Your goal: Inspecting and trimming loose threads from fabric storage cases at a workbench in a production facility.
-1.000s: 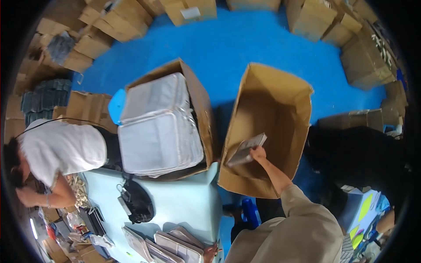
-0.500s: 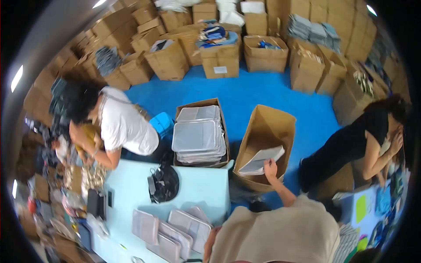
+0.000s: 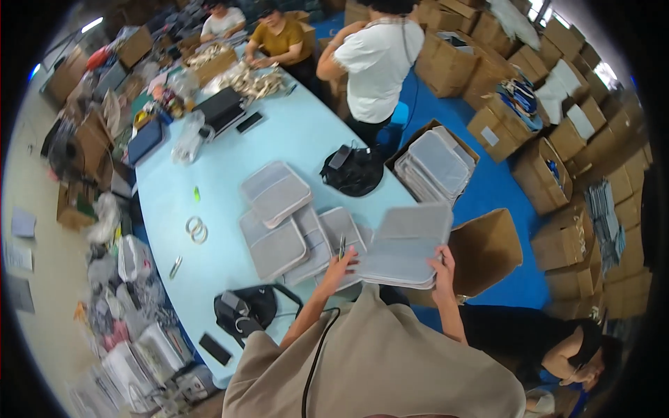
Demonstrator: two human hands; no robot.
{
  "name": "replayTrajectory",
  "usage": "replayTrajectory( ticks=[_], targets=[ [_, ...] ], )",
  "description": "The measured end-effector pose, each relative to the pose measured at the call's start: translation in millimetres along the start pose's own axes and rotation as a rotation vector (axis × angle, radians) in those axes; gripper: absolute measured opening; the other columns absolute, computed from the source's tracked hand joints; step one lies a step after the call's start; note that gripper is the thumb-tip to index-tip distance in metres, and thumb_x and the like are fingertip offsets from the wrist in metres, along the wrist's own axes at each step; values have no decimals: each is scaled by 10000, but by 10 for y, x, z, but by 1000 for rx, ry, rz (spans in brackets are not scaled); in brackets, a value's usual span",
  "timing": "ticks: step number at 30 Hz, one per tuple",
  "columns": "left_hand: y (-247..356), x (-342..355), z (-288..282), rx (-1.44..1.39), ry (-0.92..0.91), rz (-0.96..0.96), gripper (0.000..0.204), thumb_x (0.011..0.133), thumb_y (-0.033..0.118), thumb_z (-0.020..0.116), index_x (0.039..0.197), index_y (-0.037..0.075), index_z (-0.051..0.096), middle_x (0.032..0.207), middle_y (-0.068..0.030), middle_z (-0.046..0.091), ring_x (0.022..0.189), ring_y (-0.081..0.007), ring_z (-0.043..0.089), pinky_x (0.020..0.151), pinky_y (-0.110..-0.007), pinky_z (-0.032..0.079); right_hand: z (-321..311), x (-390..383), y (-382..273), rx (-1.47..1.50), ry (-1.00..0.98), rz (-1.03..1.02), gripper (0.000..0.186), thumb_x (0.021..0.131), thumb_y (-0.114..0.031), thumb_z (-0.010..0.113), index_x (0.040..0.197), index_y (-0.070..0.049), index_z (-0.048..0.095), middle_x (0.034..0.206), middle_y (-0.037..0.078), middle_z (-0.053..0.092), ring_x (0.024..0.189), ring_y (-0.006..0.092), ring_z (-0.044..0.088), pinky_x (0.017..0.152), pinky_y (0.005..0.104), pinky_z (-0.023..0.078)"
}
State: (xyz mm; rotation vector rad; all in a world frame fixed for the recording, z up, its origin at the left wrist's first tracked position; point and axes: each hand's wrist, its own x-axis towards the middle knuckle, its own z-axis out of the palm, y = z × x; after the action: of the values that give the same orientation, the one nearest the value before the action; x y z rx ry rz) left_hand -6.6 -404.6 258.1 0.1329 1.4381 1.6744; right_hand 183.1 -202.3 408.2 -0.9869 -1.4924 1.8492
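My right hand [image 3: 442, 270] grips the right edge of a grey rectangular pouch [image 3: 408, 240] with rounded corners. It appears to be a small stack, and it hangs over the table's edge. At its lower left corner is my left hand [image 3: 340, 269], closed around small metal thread snips [image 3: 342, 245] that point upward. The far ends of its fingers are partly hidden, so whether they touch the pouch cannot be told. Several similar grey pouches [image 3: 274, 249] lie overlapping on the light blue table [image 3: 216, 244], left of my hands.
An open cardboard box [image 3: 498, 244] stands right of the table; another box holds stacked pouches [image 3: 439, 164]. Black bundles [image 3: 352, 171], a phone [image 3: 214, 348] and rings [image 3: 196, 228] lie on the table. One person in white [image 3: 383, 63] stands beyond; another in black [image 3: 529, 338] is at right.
The view has turned left toward the table. My right hand has brought the grey pouches from inside the open box to the table's edge. My left hand now shows, with the snips.
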Motion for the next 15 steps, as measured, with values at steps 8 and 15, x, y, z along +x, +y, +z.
replayTrajectory(
  ticks=[8,15],
  targets=[
    [182,-537,-832,-242,282,90,369,925,371,808,1067,43,717,959,-28,717,853,-109,679,755,-289,570,1018,54,77,-330,-737,-99,279,864,-56,747,970,-95,491,942,-25,457,922,94,448,832,237,394],
    [268,-965,-1392,-297,732,277,501,828,178,893,771,199,395,802,63,468,757,-92,438,739,-272,394,1148,148,677,-643,-803,-272,554,994,-301,697,1481,-113,510,1288,183,579,1106,307,613,953,405,518]
  ],
)
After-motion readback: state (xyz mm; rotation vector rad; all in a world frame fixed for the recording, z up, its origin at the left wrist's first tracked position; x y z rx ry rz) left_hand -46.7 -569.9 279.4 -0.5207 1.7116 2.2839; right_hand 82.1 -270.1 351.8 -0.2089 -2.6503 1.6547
